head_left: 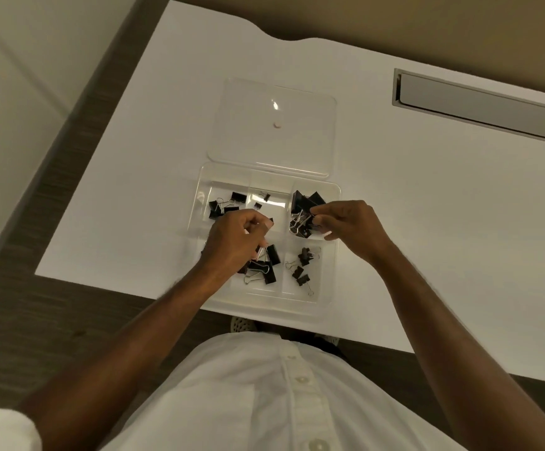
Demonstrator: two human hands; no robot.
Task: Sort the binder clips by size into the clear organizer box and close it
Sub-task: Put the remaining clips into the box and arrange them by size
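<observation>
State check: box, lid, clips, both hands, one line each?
organizer box: open, on the white desk, clips in five compartments.
lid: swung back, lying flat behind the box.
binder clips: loose, grouped by compartment.
left hand: fingers curled over the middle; seems to pinch a clip.
right hand: pinches a large clip at the far right compartment.
desk cable hatch: closed.
</observation>
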